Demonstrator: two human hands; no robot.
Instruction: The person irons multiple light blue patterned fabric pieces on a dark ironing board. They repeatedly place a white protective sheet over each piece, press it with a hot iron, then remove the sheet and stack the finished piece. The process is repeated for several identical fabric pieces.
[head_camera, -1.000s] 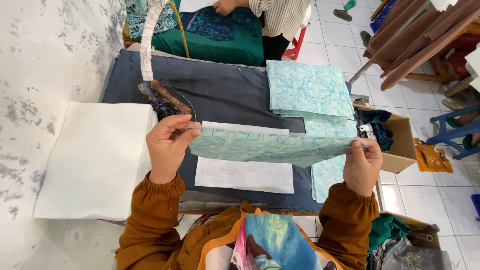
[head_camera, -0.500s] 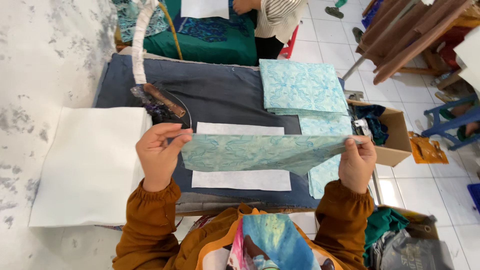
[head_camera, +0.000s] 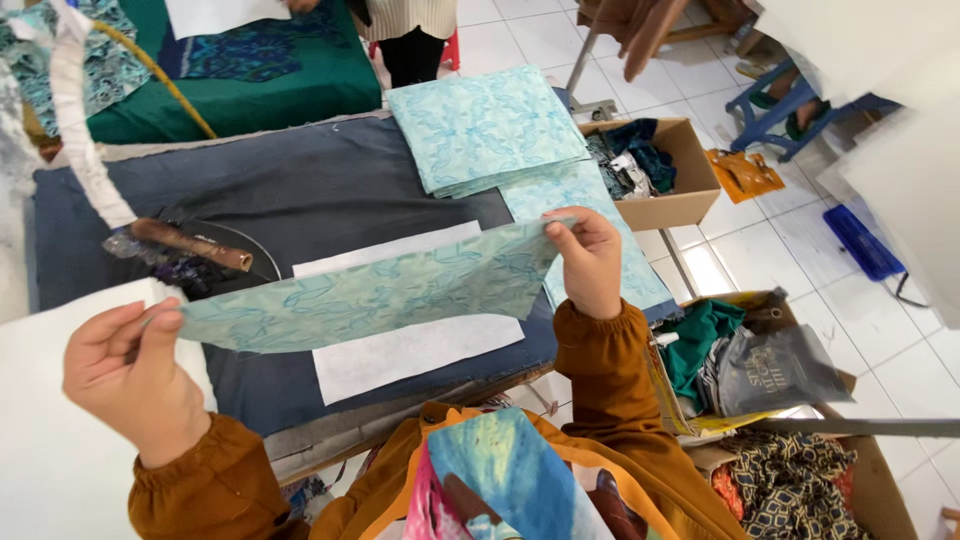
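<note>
left hand (head_camera: 125, 375) and right hand (head_camera: 590, 262) pinch opposite ends of a turquoise patterned fabric strip (head_camera: 370, 295). its long axis runs left to right, taut above the white interfacing piece (head_camera: 410, 345) on the desk (head_camera: 300, 190).

The strip (head_camera: 370, 295) is thin, matt printed cloth, as is the folded stack (head_camera: 485, 125). The table (head_camera: 300, 190) wears dark, matt woven cloth under a white fibrous sheet (head_camera: 415, 350). The box (head_camera: 675, 205) is plain cardboard.
</note>
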